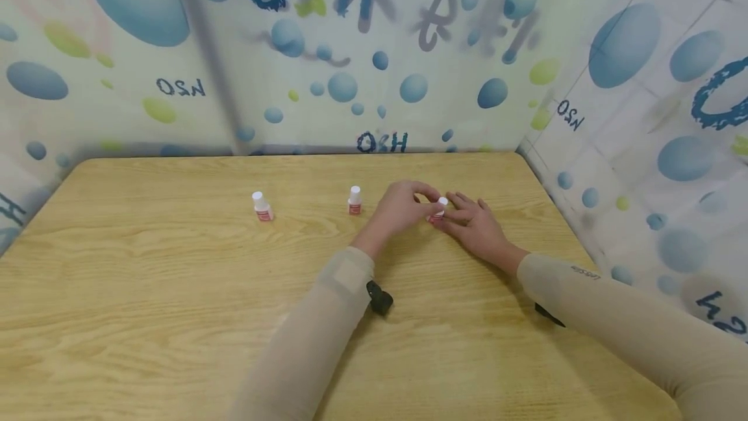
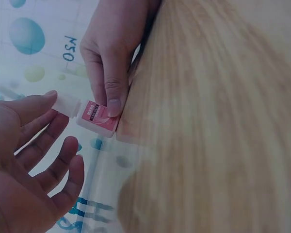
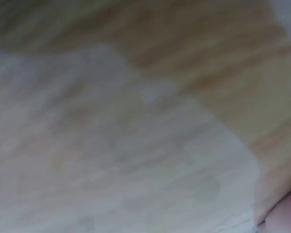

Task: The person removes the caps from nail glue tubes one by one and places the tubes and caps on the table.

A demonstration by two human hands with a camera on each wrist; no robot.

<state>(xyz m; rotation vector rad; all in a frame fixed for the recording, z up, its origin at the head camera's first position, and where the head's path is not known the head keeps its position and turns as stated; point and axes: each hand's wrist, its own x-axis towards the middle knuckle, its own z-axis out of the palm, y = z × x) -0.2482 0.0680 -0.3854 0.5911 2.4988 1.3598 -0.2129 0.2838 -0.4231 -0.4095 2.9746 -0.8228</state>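
A small white bottle with a red label stands upright on the table at the right in the head view. My left hand pinches its white cap between thumb and fingertips, the other fingers spread loosely. From the right side, my right hand grips the bottle low on its body, thumb over the label in the left wrist view. Only a sliver of skin shows in the right wrist view's lower corner, beside blurred tabletop.
Two similar bottles stand to the left, one near the middle and one farther left. The wooden table ends at a patterned curtain behind and a similarly printed wall covering on the right.
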